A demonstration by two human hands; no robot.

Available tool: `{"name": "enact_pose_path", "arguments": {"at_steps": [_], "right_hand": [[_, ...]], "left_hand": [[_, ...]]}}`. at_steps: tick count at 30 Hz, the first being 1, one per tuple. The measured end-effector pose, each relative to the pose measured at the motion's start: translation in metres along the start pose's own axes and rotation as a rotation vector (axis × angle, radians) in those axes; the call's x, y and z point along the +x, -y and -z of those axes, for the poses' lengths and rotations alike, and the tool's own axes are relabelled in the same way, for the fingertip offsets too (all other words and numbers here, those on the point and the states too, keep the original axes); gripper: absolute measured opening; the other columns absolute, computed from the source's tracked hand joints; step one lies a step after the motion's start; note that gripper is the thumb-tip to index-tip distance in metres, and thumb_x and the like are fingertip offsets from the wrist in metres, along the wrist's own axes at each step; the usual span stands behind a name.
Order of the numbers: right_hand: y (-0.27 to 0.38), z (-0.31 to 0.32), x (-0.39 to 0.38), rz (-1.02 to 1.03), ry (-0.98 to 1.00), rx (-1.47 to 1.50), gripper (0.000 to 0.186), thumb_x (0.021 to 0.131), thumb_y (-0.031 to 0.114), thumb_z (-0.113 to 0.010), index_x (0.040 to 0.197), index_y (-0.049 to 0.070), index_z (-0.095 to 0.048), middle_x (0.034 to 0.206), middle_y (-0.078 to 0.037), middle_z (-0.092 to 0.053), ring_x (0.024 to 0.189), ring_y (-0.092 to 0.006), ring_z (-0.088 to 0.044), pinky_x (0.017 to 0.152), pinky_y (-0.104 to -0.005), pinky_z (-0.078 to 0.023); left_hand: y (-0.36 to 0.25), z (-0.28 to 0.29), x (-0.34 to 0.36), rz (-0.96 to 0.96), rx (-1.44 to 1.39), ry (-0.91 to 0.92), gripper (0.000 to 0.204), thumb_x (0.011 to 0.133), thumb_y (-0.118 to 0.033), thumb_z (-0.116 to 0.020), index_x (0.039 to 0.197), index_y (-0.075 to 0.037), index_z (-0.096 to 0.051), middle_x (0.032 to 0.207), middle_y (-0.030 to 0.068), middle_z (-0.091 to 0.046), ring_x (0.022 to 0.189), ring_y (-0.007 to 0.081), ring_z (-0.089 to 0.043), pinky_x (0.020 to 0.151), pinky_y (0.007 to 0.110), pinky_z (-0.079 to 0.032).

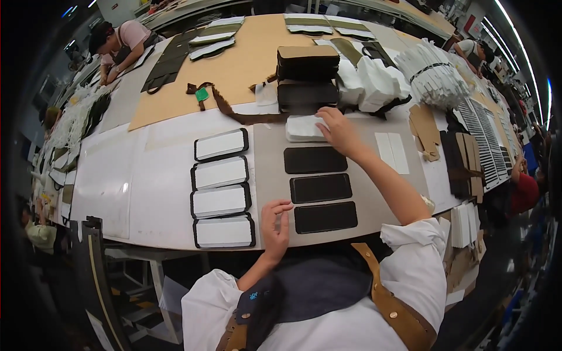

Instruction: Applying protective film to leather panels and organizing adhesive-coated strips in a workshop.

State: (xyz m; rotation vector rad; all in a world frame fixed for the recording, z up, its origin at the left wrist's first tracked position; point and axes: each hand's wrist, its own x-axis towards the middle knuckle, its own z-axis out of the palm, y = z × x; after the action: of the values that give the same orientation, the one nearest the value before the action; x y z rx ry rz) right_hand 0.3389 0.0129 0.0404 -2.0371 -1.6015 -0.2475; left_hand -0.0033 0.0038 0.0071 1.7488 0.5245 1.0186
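My right hand reaches to the right end of a stack of white rectangular panels, its bent fingertips closed at the edge of the top one. Nearer to me, three black rectangular panels lie in a column. My left hand hovers near the table's front edge, left of the nearest black panel; its fingers are stretched with the thumb apart, holding nothing. To its left is a column of several white panels with black borders. A stack of black pieces stands beyond the white stack.
White bundles sit right of the black stack. Two white strips lie right of my forearm. A brown strap stretches across the far side. Brown cardboard pieces lie farther right. Other people work at the left and right.
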Motion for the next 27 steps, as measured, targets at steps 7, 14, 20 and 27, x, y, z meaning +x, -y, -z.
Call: {"name": "enact_pose_path", "arguments": {"at_steps": [7, 14, 20, 27], "right_hand": [[0.007, -0.027, -0.012, 0.169, 0.533, -0.081, 0.092, 0.099, 0.07, -0.044, 0.164, 0.009, -0.022, 0.172, -0.013, -0.019, 0.159, -0.0329, -0.013, 0.129, -0.0501, -0.009], [-0.014, 0.005, 0.001, -0.139, 0.273, 0.638, 0.046, 0.107, 0.038, -0.054, 0.136, 0.003, -0.063, 0.14, -0.016, -0.062, 0.136, -0.029, -0.053, 0.113, -0.039, -0.04], [-0.079, 0.069, 0.022, -0.144, -0.528, 0.133, 0.027, 0.1, 0.021, -0.066, 0.118, 0.001, -0.068, 0.111, -0.016, -0.071, 0.105, -0.0326, -0.066, 0.096, -0.0405, -0.051], [-0.14, 0.077, 0.013, -0.251, -0.369, -0.392, 0.034, 0.092, 0.022, -0.072, 0.116, -0.001, -0.066, 0.113, -0.019, -0.069, 0.111, -0.0368, -0.063, 0.096, -0.0446, -0.051]], "left_hand": [[0.001, -0.003, 0.003, -0.014, 0.0, 0.007, 0.013, 0.096, 0.001, -0.058, 0.105, -0.003, -0.067, 0.116, 0.0128, -0.066, 0.112, 0.0288, -0.06, 0.102, 0.038, -0.045], [0.001, -0.003, 0.003, -0.004, 0.029, 0.013, 0.014, 0.096, 0.002, -0.057, 0.106, -0.002, -0.066, 0.116, 0.0127, -0.066, 0.112, 0.0294, -0.06, 0.101, 0.038, -0.045], [-0.002, -0.002, 0.004, -0.006, 0.009, 0.025, 0.013, 0.097, 0.002, -0.057, 0.105, -0.002, -0.066, 0.115, 0.0132, -0.066, 0.11, 0.0288, -0.061, 0.1, 0.037, -0.046], [-0.001, -0.003, 0.003, 0.006, -0.005, 0.011, 0.014, 0.097, 0.002, -0.056, 0.106, -0.002, -0.066, 0.115, 0.0131, -0.066, 0.111, 0.0281, -0.061, 0.1, 0.037, -0.046]]}}
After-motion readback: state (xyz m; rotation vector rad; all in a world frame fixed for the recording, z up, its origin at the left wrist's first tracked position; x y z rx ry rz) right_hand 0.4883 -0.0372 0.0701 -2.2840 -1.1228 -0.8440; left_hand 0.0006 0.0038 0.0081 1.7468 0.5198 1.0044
